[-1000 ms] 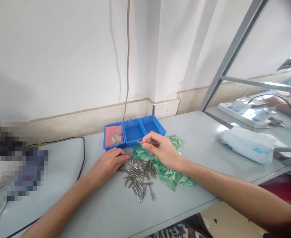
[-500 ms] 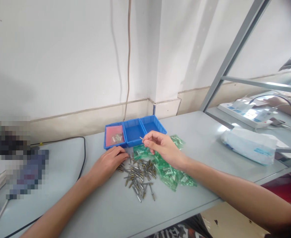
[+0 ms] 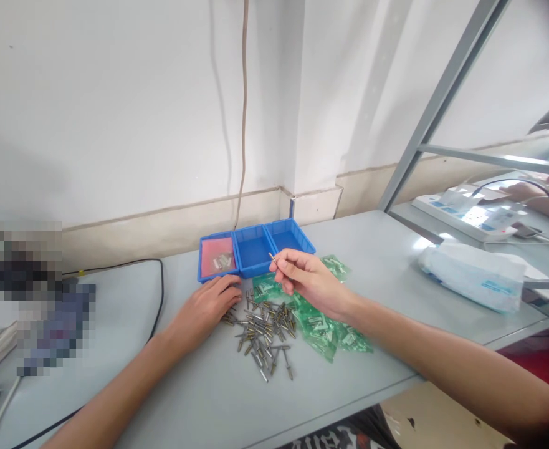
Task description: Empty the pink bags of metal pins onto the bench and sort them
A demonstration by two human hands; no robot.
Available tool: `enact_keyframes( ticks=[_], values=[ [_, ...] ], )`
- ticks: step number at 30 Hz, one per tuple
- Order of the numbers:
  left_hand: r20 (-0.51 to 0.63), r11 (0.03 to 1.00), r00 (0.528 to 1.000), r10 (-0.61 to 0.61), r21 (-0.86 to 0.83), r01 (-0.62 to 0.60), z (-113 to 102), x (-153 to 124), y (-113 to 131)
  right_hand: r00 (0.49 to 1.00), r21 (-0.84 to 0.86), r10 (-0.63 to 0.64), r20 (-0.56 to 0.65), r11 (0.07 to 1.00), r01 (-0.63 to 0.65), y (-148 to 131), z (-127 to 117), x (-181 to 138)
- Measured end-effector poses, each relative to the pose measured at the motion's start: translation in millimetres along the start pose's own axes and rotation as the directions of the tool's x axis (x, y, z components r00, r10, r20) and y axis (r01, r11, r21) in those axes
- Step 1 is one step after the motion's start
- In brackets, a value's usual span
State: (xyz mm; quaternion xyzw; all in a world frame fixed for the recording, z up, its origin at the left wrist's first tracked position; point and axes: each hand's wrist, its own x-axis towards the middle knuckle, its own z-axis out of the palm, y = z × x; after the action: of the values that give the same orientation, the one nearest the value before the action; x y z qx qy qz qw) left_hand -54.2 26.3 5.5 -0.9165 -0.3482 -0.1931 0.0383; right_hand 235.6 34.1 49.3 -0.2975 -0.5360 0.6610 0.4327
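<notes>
Between thumb and fingertips, my right hand pinches a small metal pin, raised in front of the blue bins. My left hand rests palm down on the table, its loosely extended fingers at the left edge of a loose pile of metal pins. These pins have silvery and brass-coloured parts. Below my right hand lie green plastic bags with silvery pieces inside. Behind both hands stands a row of blue bins; the left one holds a pink sheet and a small clear bag of pieces.
A white and blue soft pack lies on the right. Beside it rises a grey metal frame, with a white box beyond. A black cable runs along the left, near a blurred-out object. The wall closes off the back.
The pin in my right hand has tilted slightly between the fingertips. My left hand stays by the pile, almost unmoved. The view has shifted very slightly.
</notes>
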Motion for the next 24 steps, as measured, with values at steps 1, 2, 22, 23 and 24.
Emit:
enact_keyframes(
  ticks=[1,2,22,23,24],
  values=[
    [-0.005,1.0,1.0,0.009,0.006,-0.009,0.1,0.1,-0.1,1.0,0.036,0.017,0.021,0.999,-0.018,0.1,0.0,0.0],
    [-0.009,1.0,1.0,0.017,0.01,-0.017,0.2,0.2,-0.3,0.999,0.072,0.032,0.041,0.997,-0.035,0.1,0.1,-0.1],
    [0.1,0.999,0.994,-0.033,-0.028,0.036,1.6,-3.2,-3.7,0.976,-0.301,-0.198,-0.093,0.94,0.162,4.0,2.9,-2.7],
    [0.104,0.999,0.994,-0.032,-0.033,0.035,1.9,-4.2,-4.4,0.974,-0.304,-0.204,-0.098,0.938,0.166,3.6,3.0,-2.8],
    [0.107,0.999,0.994,-0.027,-0.035,0.031,2.1,-5.3,-5.2,0.973,-0.308,-0.209,-0.103,0.936,0.168,3.1,3.2,-2.8]
  ],
)
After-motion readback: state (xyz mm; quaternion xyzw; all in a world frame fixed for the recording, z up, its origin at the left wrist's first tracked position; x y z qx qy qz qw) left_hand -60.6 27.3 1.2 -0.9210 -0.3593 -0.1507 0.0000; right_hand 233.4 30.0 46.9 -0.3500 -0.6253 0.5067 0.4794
